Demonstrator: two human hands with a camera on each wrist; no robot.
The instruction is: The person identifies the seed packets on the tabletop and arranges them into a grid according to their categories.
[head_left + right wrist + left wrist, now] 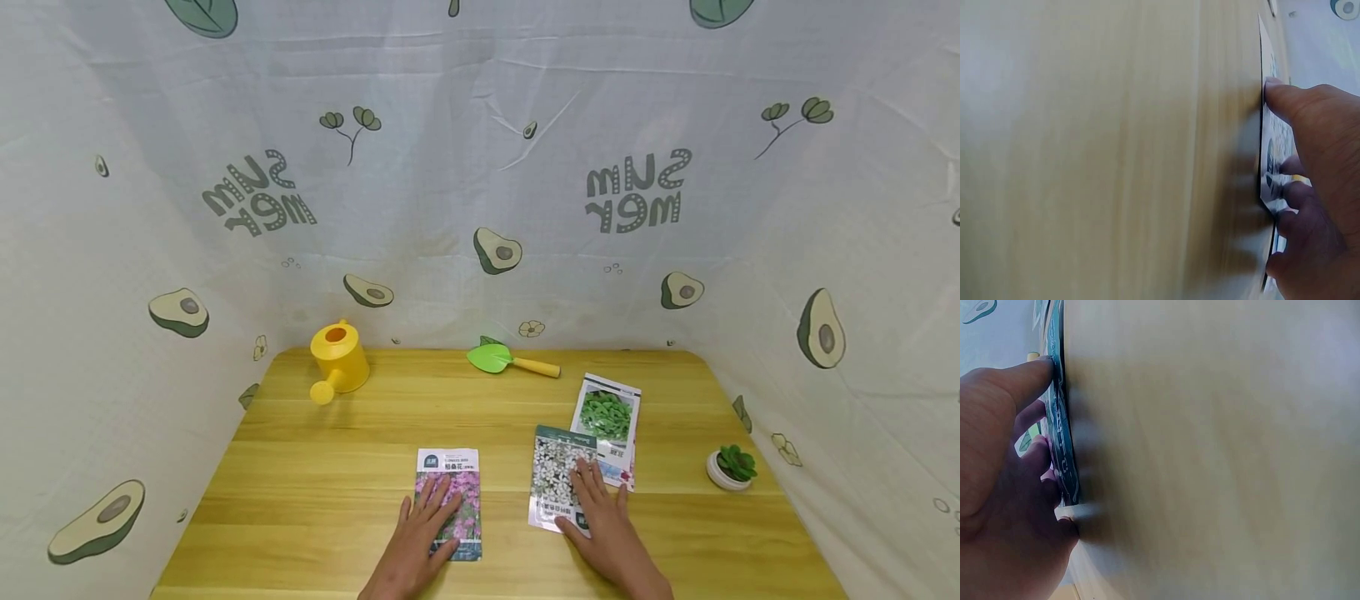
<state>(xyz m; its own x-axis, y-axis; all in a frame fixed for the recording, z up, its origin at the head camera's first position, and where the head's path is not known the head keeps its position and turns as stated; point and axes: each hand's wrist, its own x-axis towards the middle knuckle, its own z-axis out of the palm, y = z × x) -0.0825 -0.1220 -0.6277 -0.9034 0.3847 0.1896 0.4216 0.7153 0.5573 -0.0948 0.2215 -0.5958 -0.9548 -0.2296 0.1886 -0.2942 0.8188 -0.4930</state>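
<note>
Have L hand point(422, 533) laid, w/ fingers spread & near straight, atop pink-flower pkt point(470, 521) on bench point(300, 500), w/o gripping. Same w/ R hand point(611, 533) on white-flower pkt point(550, 471), R of pink-flower pkt & partly over green-leaf pkt point(606, 415). See watering can point(341, 360) beyond & L of pink-flower pkt, trowel point(512, 361) beyond & R.

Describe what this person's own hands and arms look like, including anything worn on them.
The left hand and the right hand are bare and slender, with no gloves, rings or markings that I can see. No sleeve, watch or cable shows either; anything farther up lies outside the picture.
</note>
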